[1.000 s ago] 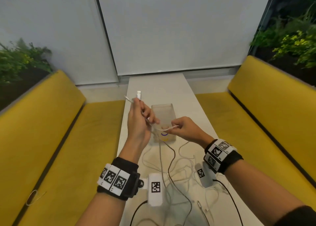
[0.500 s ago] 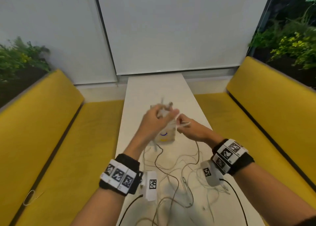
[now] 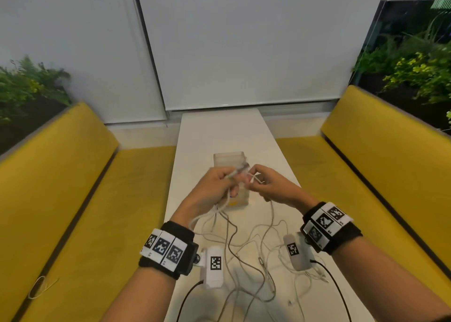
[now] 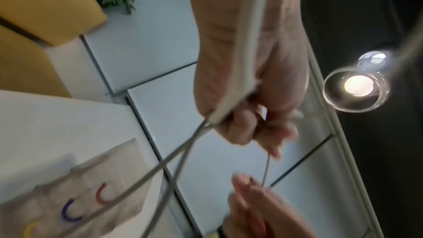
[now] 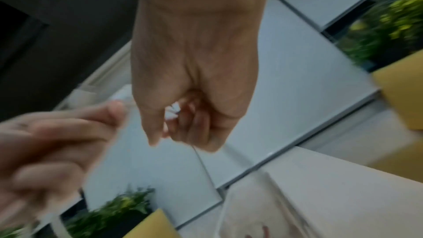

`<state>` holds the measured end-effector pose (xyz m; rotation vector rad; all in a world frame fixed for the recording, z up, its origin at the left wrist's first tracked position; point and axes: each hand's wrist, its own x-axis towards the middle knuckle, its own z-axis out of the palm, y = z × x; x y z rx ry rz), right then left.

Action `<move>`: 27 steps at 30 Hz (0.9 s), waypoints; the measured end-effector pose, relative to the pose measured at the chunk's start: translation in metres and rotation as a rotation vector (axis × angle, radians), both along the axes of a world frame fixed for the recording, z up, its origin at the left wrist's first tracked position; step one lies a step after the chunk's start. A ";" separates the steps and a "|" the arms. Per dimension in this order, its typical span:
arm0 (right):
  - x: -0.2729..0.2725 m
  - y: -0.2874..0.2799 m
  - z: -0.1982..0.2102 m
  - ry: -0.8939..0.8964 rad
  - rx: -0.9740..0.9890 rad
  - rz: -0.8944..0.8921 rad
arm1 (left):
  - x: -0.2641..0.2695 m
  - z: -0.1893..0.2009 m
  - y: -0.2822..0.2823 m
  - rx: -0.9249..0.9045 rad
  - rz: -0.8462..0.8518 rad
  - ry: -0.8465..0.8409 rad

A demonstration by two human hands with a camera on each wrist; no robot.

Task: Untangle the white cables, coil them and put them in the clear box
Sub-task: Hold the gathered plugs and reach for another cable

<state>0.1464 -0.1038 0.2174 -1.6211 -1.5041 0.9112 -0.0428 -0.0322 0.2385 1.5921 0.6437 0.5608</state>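
Head view: your left hand (image 3: pixel 214 190) grips gathered white cables (image 3: pixel 220 205); your right hand (image 3: pixel 267 187) pinches one strand – the tangle lies on the table (image 3: pixel 219 131) at six o'clock of the clear box (image 3: pixel 229 158).

Left wrist view: coiling barely begun.

Right wrist view – too blurred to add detail.

I count two hands, the left hand (image 3: pixel 214 187) and the right hand (image 3: pixel 271 187). There is one clear box (image 3: pixel 229 159) on one white table (image 3: pixel 219 131). The white cables (image 3: pixel 244 248) are tangled, so I cannot count them. I see two yellow benches (image 3: pixel 73 175), left and right.
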 end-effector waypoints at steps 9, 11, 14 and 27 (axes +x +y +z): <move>0.057 -0.027 -0.055 -0.028 -0.039 -0.307 | -0.061 0.062 0.038 -0.203 0.600 -0.901; 0.065 -0.032 -0.063 0.016 -0.014 -0.344 | -0.066 0.064 0.039 -0.161 0.609 -0.877; 0.065 -0.032 -0.061 0.087 -0.173 -0.217 | -0.059 0.060 0.029 0.004 0.487 -0.586; -0.006 -0.009 0.039 0.377 0.212 0.073 | -0.013 0.057 -0.019 -0.007 -0.140 -0.327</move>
